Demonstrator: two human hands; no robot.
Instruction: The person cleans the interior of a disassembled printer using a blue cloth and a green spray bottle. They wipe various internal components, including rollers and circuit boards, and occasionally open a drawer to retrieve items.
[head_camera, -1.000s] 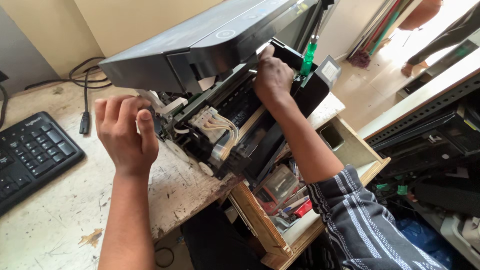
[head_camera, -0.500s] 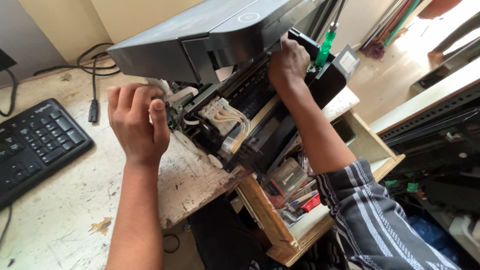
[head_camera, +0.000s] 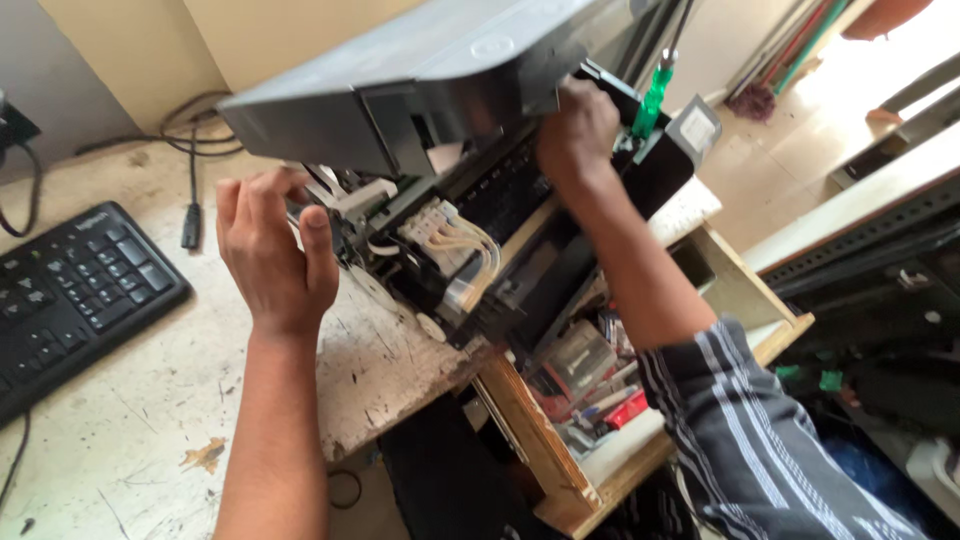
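Printer (head_camera: 520, 200), black, lies opened on a worn white desk (head_camera: 130, 420), its grey lid (head_camera: 420, 70) raised and tilted over the body. Inside, a white ink-tube bundle (head_camera: 455, 235) runs across the mechanism near the front edge.

Left hand (head_camera: 270, 250) is at the printer's left end, fingers together and curled, thumb alongside; fingertips touch the white parts under the lid. Whether it pinches anything cannot be told.

Right hand (head_camera: 578, 130) is inside the printer under the lid's right edge, fingers closed round an inner part; the part itself is hidden. Striped sleeve (head_camera: 760, 440) on that arm.

A green-handled screwdriver (head_camera: 652, 95) stands upright just right of the right hand, beside a small grey square label (head_camera: 692, 125) on the printer's corner.

An open wooden drawer (head_camera: 540, 440) below the desk holds small packages, one red (head_camera: 630, 408), one grey-brown (head_camera: 580, 355). Black keyboard (head_camera: 70, 290) lies at left, well apart; a black cable (head_camera: 192, 170) behind it.
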